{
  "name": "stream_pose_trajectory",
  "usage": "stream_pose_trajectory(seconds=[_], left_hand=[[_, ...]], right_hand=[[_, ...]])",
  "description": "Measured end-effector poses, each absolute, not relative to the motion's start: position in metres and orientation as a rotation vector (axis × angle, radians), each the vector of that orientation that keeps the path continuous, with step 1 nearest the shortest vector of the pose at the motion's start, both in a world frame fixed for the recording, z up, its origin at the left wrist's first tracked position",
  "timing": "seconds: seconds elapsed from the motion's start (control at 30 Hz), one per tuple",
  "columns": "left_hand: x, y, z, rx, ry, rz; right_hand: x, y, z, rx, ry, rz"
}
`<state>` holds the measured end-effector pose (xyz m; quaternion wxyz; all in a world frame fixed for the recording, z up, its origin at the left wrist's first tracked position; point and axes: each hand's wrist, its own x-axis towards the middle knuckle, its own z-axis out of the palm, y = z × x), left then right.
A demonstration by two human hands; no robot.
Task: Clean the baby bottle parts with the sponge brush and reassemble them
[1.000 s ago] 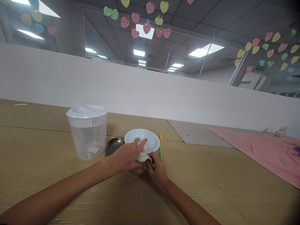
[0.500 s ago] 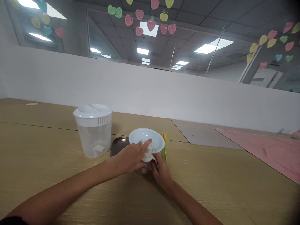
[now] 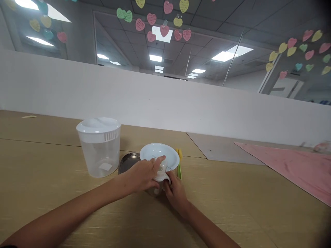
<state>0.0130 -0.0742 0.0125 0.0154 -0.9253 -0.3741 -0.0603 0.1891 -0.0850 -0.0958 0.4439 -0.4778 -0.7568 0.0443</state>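
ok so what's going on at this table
A person has both hands on a white-topped cup: the left hand at its side, the right hand at its handle. Just beyond it is a pale bowl, with a round metal dish to the left. Farther left stands a clear bucket with a white lid.

No words, numbers or brands can be read anywhere. Small lines of writing show on pink heart-shaped paper notes [image 3: 187,34] and yellow heart-shaped paper notes [image 3: 184,6] stuck to the clear glass window panel [image 3: 201,44] above the white wall [image 3: 144,100], but they are too small and blurred to make out. A white four-sided label [image 3: 106,166] low on the clear plastic bucket with a white lid [image 3: 99,151] shows no legible print.
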Motion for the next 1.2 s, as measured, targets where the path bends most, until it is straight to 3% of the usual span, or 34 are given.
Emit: stream_pose_trajectory(seconds=[0.63, 0.93, 1.2], left_hand=[[0.008, -0.063, 0.016, -2.859, -1.106, -0.249], [-0.003, -0.061, 0.037, -3.187, -1.249, -0.432], [-0.006, -0.051, 0.033, -3.398, -1.096, -0.654]], right_hand=[[0.187, -0.083, -0.09, -1.158, -1.898, 0.059], [0.183, -0.085, -0.081, -1.106, -1.893, 0.234], [0.177, -0.086, -0.079, -1.086, -1.759, 0.532]])
